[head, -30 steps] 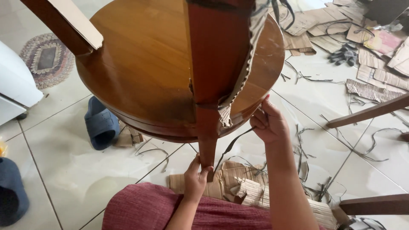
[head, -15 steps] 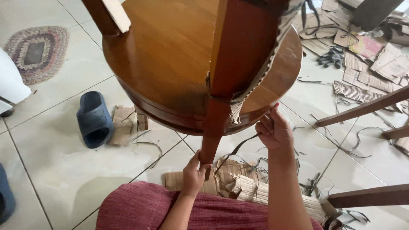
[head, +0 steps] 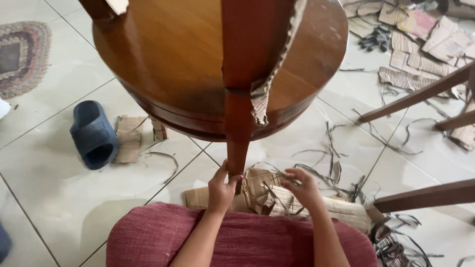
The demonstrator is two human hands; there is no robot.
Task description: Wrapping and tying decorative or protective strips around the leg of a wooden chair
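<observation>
- Below the round wooden table (head: 163,64), at the lower end of its leg (head: 238,143): left hand (head: 221,188), fingers closed around the tip of that leg, thumb pressed on the side.
- Right of the leg end, close beside it: right hand (head: 303,187), fingers bent and pinched on a dark strap (head: 277,195) lying over the cardboard pile (head: 262,190); hands apart, each one busy with a different thing.
- Under both hands, just below the leg end: torn corrugated cardboard, crumpled, spread on the tiled floor (head: 59,198).
- Along the right edge of the leg, higher up against the table underside: a strip of corrugated cardboard (head: 267,84), partly peeled away, loose end hanging down.
- Between the table and the camera, at the bottom edge: red cushion (head: 237,240), both forearms passing over it.
- Left of the table, on the tiles: dark blue slipper (head: 93,134), and next to it a small flat cardboard piece (head: 128,138).
- Far left of the table, at the upper corner: oval woven rug (head: 20,57), only partly in view.
- Right of the table: more dark straps (head: 331,148) scattered on the tiles, other brown wooden legs (head: 425,195) crossing in from the edge, and flat cardboard scraps (head: 425,44) further back.
</observation>
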